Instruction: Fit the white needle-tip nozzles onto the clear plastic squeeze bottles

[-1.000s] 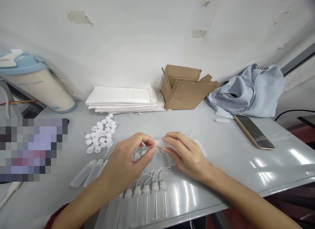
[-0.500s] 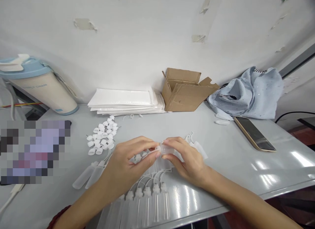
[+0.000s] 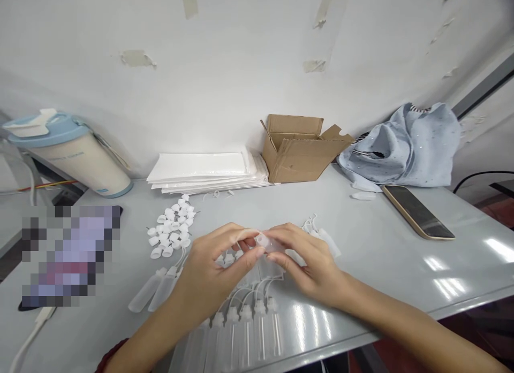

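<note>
In front of me, above the table, both hands meet at a small translucent plastic bottle point(image 3: 273, 244). My right hand point(image 3: 309, 258) grips its body between thumb and fingers. My left hand point(image 3: 220, 263) pinches at the bottle's neck end, which points left towards me; whether a small part sits between those fingertips is hidden. Below my hands lies a row of similar bottles point(image 3: 247, 338) with thin looped straps at their necks. Two more bottles point(image 3: 148, 292) lie by my left forearm, and others point(image 3: 329, 243) lie beyond my right hand. A cluster of white caps point(image 3: 171, 226) is spread left of my left hand.
White padded envelopes point(image 3: 201, 167) are stacked by the wall beside an open cardboard box point(image 3: 299, 159). At the right are a light blue cloth point(image 3: 409, 148) and a phone point(image 3: 417, 212). A tumbler point(image 3: 80, 153) and a blurred-out device point(image 3: 72, 255) with a cable stand left.
The bottle in my hands has turned slightly, showing its round neck end more. My hands keep nearly the same place, and the whole view has shifted a little.
</note>
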`<move>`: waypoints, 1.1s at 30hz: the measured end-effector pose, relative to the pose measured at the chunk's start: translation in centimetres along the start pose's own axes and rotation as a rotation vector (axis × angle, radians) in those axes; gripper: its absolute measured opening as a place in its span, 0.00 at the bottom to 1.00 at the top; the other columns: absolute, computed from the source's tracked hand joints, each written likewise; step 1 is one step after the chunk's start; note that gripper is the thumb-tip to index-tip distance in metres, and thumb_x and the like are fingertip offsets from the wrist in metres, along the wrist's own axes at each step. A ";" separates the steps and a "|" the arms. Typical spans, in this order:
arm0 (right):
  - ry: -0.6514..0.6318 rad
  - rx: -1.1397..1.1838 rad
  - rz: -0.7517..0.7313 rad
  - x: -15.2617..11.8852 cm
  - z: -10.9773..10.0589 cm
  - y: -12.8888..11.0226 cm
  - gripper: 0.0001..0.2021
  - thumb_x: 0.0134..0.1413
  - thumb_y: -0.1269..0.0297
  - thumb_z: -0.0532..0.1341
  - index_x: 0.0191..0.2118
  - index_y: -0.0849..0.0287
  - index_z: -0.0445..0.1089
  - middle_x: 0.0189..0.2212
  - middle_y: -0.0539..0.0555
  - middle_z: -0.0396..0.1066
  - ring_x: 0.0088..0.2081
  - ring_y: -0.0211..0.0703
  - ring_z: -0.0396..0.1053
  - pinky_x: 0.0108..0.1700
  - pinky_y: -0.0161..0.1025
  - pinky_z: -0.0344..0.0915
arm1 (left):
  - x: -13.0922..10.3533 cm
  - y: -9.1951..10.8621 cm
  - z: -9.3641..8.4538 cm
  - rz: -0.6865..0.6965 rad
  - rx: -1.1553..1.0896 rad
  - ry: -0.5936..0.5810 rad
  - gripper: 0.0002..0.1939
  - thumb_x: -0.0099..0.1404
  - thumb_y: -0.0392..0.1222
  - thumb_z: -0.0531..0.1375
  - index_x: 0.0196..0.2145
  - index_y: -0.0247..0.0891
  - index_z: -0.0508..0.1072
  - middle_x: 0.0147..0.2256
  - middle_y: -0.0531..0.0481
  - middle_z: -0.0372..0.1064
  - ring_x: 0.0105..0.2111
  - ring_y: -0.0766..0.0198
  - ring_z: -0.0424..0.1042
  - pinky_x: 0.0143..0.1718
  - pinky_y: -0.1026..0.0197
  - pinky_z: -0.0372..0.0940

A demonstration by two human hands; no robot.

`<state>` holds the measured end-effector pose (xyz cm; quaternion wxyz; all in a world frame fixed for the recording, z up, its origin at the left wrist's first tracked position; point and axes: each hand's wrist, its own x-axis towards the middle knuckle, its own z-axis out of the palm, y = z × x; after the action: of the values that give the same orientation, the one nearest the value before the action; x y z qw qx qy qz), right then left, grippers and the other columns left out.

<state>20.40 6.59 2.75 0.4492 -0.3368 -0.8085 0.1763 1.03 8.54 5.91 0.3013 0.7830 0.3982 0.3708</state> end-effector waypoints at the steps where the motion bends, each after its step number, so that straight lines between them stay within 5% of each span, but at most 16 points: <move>1: -0.002 0.027 0.049 0.1 0.0 -0.1 0.14 0.62 0.72 0.57 0.53 0.59 0.64 0.38 0.55 0.71 0.39 0.40 0.70 0.40 0.39 0.72 | 0.0 0.1 0.0 0.009 -0.003 0.010 0.04 0.62 0.36 0.61 0.35 0.41 0.76 0.29 0.54 0.73 0.29 0.67 0.71 0.32 0.66 0.68; 9: -0.017 0.336 0.334 0.0 0.6 -0.4 0.11 0.63 0.67 0.56 0.50 0.57 0.66 0.42 0.55 0.73 0.41 0.40 0.72 0.41 0.40 0.70 | -0.4 0.1 0.7 0.140 0.020 0.133 0.07 0.64 0.33 0.59 0.36 0.40 0.77 0.26 0.54 0.73 0.25 0.69 0.70 0.25 0.68 0.65; 14: -0.057 0.637 0.447 0.6 0.3 -0.8 0.11 0.64 0.65 0.55 0.49 0.57 0.66 0.36 0.52 0.74 0.40 0.39 0.73 0.46 0.42 0.68 | -0.4 -0.2 0.8 0.173 -0.013 0.150 0.08 0.63 0.30 0.59 0.36 0.39 0.76 0.26 0.54 0.72 0.26 0.69 0.71 0.28 0.68 0.66; 26: -0.198 0.831 0.479 0.9 0.0 -1.1 0.11 0.63 0.62 0.57 0.47 0.58 0.69 0.37 0.54 0.74 0.40 0.39 0.72 0.47 0.43 0.66 | -0.4 0.1 0.7 0.102 0.007 0.103 0.05 0.61 0.33 0.62 0.29 0.39 0.73 0.22 0.56 0.70 0.26 0.67 0.70 0.30 0.64 0.67; 33: -0.147 0.860 0.533 1.0 -0.3 -0.7 0.11 0.64 0.60 0.56 0.45 0.59 0.71 0.35 0.54 0.72 0.39 0.39 0.70 0.48 0.42 0.66 | -1.0 -0.1 0.8 0.363 0.140 0.142 0.11 0.64 0.28 0.57 0.42 0.37 0.72 0.34 0.47 0.72 0.35 0.62 0.70 0.35 0.60 0.68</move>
<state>20.02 6.77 3.97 0.4287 -0.3027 -0.5783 0.6246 1.28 7.63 5.05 0.1454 0.8330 0.2957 0.4445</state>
